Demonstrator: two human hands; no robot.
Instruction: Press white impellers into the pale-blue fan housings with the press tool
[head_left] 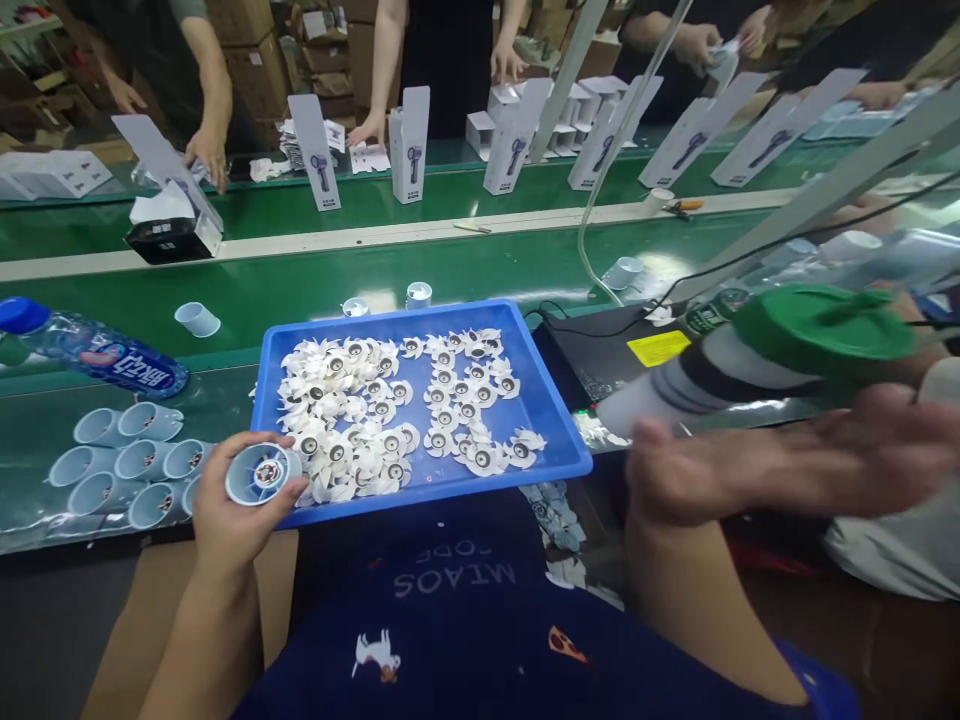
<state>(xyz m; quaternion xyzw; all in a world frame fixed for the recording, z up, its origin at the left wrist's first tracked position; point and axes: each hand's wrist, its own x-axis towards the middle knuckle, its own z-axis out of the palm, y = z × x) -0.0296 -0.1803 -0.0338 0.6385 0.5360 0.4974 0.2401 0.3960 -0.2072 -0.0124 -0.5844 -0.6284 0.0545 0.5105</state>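
Observation:
My left hand (236, 510) grips a pale blue cylindrical housing (262, 474), its open end facing up and a small motor part showing inside. That hand sits at the near left corner of a blue plastic tray (390, 322) heaped with white fan impellers (360, 420). My right hand (757, 465) is held flat and open over the bench at the right, holding nothing. Just beyond it lies a large bottle with a green cap (821, 330). More pale blue housings (142, 450) stand clustered on the belt left of the tray.
A green conveyor belt (375, 270) runs across the view, with a water bottle (97, 350) at left and a black device with a yellow label (652, 350) at right. Beyond, co-workers' hands (206, 155) work among upright white product boxes (409, 145).

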